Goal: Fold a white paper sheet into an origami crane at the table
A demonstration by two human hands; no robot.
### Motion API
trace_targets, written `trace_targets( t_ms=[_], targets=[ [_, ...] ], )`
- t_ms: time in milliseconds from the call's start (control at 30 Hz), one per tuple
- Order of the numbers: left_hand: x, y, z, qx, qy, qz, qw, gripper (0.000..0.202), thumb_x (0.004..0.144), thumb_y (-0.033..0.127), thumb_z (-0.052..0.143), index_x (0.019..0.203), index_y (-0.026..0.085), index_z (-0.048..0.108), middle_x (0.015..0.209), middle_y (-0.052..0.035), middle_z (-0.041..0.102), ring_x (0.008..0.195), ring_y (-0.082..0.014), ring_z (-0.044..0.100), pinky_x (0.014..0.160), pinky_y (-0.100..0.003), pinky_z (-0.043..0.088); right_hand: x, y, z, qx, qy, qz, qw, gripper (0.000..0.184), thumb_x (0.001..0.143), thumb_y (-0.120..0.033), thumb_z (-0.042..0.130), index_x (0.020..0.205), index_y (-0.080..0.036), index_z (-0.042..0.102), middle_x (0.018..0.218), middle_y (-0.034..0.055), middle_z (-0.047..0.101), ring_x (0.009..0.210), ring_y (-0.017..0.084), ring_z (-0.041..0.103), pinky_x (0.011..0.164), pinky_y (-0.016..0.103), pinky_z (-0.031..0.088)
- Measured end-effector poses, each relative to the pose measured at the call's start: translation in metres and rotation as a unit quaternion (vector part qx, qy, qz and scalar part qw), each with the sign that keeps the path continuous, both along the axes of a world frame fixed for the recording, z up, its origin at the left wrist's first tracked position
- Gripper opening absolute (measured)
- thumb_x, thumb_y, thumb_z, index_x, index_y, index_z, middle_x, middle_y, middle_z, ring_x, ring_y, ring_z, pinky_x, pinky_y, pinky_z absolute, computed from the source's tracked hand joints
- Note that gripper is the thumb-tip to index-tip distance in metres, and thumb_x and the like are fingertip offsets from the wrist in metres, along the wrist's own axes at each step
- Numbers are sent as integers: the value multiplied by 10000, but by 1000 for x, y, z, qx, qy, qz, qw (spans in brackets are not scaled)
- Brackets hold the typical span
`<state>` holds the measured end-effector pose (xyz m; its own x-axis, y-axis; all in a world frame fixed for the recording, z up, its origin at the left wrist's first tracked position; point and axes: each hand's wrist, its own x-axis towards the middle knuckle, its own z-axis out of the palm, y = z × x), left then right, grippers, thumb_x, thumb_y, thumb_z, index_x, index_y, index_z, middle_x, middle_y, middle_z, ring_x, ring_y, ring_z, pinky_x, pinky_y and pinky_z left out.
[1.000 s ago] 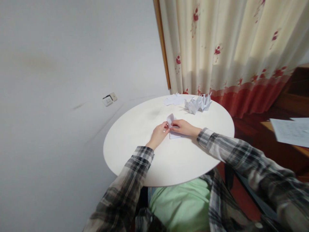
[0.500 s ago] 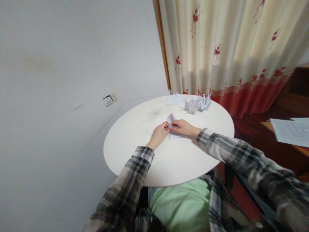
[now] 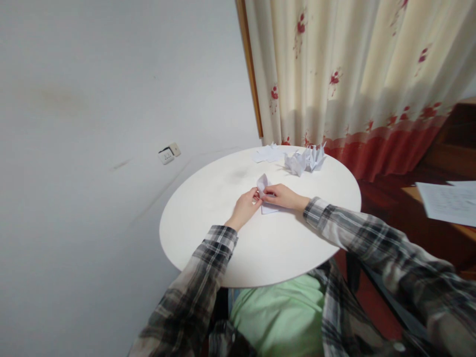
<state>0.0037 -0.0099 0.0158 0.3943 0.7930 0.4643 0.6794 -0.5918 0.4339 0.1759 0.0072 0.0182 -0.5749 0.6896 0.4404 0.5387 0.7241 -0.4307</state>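
A small sheet of white paper [image 3: 262, 181], partly folded, is between my hands near the middle of the round white table [image 3: 201, 218]. One flap stands up, while a flat part lies on the tabletop below my right fingers. My left hand [image 3: 245, 206] pinches the paper's left edge, its fingers curled. From the right, my right hand [image 3: 284, 196] is closed on the raised flap and covers much of the sheet. The exact creases are hidden by my fingers.
Several folded paper cranes [image 3: 305, 159] cluster at the table's far right. Loose white paper [image 3: 268, 153] lies beside them at the back. A wall with a socket [image 3: 166, 156] borders the left, a floral curtain [image 3: 334, 89] the back. Printed sheets [image 3: 446, 201] rest on furniture at right.
Almost nothing differs. The raised paper flap has shifted very slightly between my fingers; both hands keep the same places.
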Motion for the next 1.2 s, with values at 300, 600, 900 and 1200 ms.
trace_targets(
  t_ms=[300,600,900,1200],
  targets=[
    [0,0,1,-16,9,-6,1000,198,741,214,483,933,173,505,839,-33,619,738,-132,567,683,-245,439,0,-2,2,-12,-15,0,1000,274,802,-351,433,808,-131,596,690,21,589,591,87,458,561,188,290],
    [-1,1,-3,-18,16,-20,1000,132,747,226,475,868,175,485,806,-20,607,707,-121,559,668,-239,434,0,-1,1,-6,-37,7,999,282,807,-356,425,808,-129,594,725,35,601,626,97,488,584,195,308],
    [0,0,-1,-26,15,-23,999,118,753,236,469,851,172,485,802,-24,602,705,-124,551,673,-247,434,-1,1,0,-15,-40,3,999,269,801,-344,442,834,-131,603,779,51,617,674,115,508,607,200,321],
    [1,-1,0,-29,10,-20,999,122,745,227,473,852,172,495,792,-19,603,699,-121,549,671,-247,433,0,1,0,-18,-29,13,999,251,798,-331,454,819,-132,605,756,45,612,656,111,506,609,200,326]
  ],
)
